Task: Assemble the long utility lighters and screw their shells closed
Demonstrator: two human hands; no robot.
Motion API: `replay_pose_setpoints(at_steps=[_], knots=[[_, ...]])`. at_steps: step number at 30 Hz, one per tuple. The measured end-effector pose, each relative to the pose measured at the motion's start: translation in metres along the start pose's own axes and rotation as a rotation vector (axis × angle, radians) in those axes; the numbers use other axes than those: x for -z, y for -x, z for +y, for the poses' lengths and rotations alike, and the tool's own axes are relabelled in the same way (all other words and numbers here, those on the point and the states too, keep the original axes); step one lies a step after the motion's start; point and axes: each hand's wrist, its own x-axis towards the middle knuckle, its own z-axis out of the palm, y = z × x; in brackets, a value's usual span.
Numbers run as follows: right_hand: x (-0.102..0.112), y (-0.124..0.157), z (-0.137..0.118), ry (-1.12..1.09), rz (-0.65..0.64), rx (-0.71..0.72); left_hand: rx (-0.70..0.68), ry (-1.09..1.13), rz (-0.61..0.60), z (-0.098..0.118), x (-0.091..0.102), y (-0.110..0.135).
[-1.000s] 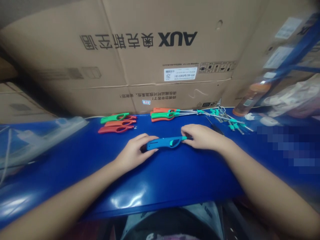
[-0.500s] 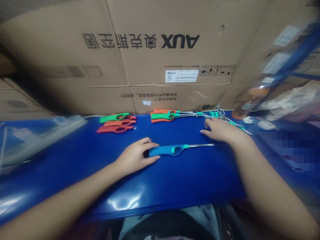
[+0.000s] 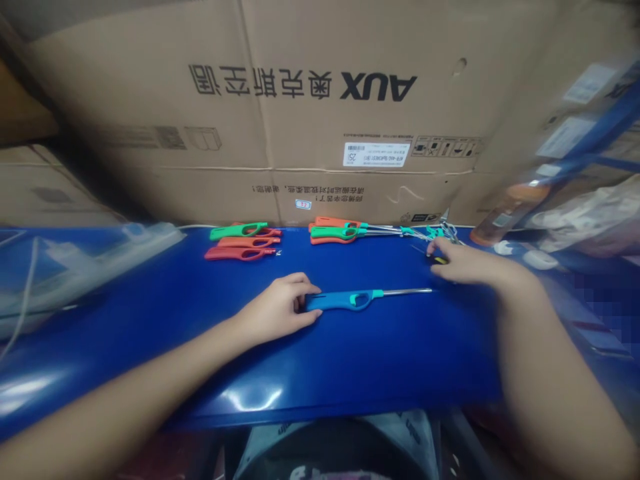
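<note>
The glossy blue worktop [image 3: 350, 373] lies nearest the viewer and carries everything shown. At its middle the blue lighter [image 3: 350, 300], a long-reach type, lies flat and runs left to right. Its plastic handle with a trigger loop is at the left, followed by a teal collar and a thin metal tube [image 3: 407, 291] pointing right.

The left hand [image 3: 280, 312] clasps the butt end of the handle, thumb on the near side and fingers curled over the far side. The right hand [image 3: 467, 265] lies just beyond the tube's tip and apart from it, fingers bent over a small dark object [image 3: 440, 259] with a yellow mark. Whether it grips that object cannot be told.

Judged by its build, the lighter is light and stiff. Its smooth handle may slide on the shiny surface, and the slender tube is the part likeliest to bend. The handle around the trigger loop is therefore the sound place to take hold.

Farther back lie three loose handles [image 3: 243, 241], a second cluster [image 3: 337, 231] with tubes, and tangled teal-tipped tubes [image 3: 430, 231]. A cardboard box [image 3: 320, 133] closes the rear.
</note>
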Motion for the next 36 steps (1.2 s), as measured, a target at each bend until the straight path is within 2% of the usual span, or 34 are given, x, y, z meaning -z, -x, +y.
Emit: replay_pose_setpoints(at_steps=[2,5,8,10,12,16,24,36], knots=[[0.003,0.006,-0.017,-0.178,-0.05,0.112,0.022,0.033,-0.005,0.001,-0.001,0.0],[-0.003,0.01,-0.052,-0.366,0.067,0.32,0.035,0.064,0.006,0.002,-0.004,0.0],[-0.024,0.01,-0.092,-0.599,0.12,0.468,0.018,0.082,0.023,0.002,-0.008,-0.001],[-0.042,0.008,-0.117,-0.696,0.089,0.561,-0.01,0.071,0.033,0.002,-0.01,-0.001],[-0.058,0.005,-0.137,-0.757,-0.019,0.627,-0.03,0.027,0.023,0.003,-0.011,-0.001],[-0.079,-0.005,-0.166,-0.868,-0.085,0.672,-0.052,-0.056,-0.019,0.006,-0.009,0.0],[-0.091,-0.021,-0.195,-0.902,-0.048,0.712,-0.053,-0.021,-0.025,0.005,-0.01,0.002],[-0.094,-0.024,-0.191,-0.94,-0.023,0.673,-0.03,-0.017,-0.035,0.008,-0.01,0.003]])
